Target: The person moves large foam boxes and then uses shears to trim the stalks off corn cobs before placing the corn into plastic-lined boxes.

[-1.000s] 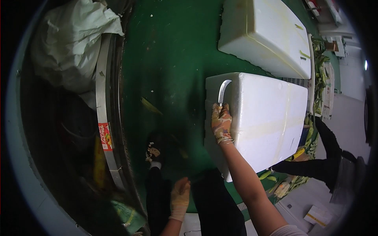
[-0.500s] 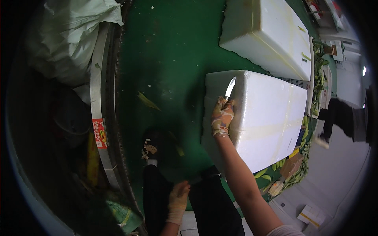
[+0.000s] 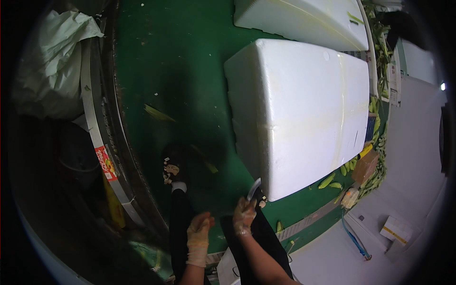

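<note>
My right hand [image 3: 245, 216], in a camouflage-patterned glove under a clear one, grips a small knife [image 3: 254, 189]. Its curved blade points up and away from me, just left of the near corner of a white foam box [image 3: 308, 118]. Over my dark trouser leg, my left hand [image 3: 200, 232] wears a pale glove; its fingers are loosely bent and I see nothing in them. The hands are a short way apart. Tape strips run across the large foam box, which stands on the green floor [image 3: 190, 61].
A second foam box [image 3: 304, 16] stands beyond the first. Green vegetables [image 3: 327, 180] and a brown carton [image 3: 365, 167] lie on the right. A metal rail [image 3: 92, 114] runs down the left, beside a pale plastic sack [image 3: 59, 57]. Leaf scraps [image 3: 159, 113] litter the floor.
My right hand has come down and left with the knife, away from the foam box's side. My left hand has shifted slightly left. The view has turned to the right.
</note>
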`<action>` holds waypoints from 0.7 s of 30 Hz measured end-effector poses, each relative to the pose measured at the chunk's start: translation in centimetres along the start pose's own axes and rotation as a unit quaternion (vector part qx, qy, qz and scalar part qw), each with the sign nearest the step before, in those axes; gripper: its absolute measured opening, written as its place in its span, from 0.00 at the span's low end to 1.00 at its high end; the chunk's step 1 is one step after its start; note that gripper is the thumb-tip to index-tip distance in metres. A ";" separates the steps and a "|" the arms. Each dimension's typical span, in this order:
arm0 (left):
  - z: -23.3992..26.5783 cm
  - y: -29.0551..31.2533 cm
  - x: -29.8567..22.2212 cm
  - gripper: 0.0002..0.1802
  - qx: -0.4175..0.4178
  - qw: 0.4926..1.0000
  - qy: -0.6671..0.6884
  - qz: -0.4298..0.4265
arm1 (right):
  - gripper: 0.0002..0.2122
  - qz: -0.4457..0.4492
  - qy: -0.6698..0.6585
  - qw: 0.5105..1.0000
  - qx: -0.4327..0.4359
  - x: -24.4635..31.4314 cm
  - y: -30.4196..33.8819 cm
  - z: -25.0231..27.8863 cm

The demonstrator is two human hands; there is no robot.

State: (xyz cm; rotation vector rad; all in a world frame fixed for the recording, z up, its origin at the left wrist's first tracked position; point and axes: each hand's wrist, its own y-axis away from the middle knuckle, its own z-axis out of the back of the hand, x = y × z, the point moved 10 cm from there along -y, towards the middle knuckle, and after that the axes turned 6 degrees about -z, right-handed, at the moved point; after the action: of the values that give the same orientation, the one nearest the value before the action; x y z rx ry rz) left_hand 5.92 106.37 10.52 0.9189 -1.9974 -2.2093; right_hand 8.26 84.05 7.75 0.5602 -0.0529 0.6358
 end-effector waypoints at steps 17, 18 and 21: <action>-21.8 4.0 -8.4 0.22 -0.029 0.753 -0.543 -0.371 | 0.15 -0.194 -0.692 0.688 0.099 -9.1 -14.0 16.6; -23.0 6.9 -10.4 0.17 -0.074 0.614 -0.543 -0.569 | 0.15 -0.171 -0.678 0.708 0.098 -7.1 -13.3 18.4; -22.9 5.9 -13.1 0.18 0.192 0.899 0.037 -0.392 | 0.15 0.089 -0.575 0.803 0.125 0.6 -10.6 29.8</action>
State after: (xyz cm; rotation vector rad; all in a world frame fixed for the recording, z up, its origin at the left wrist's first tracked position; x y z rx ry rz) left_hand 24.51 89.90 21.03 2.1414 -2.3424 -1.9975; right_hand 18.42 62.17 28.13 1.1506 -1.2021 0.3995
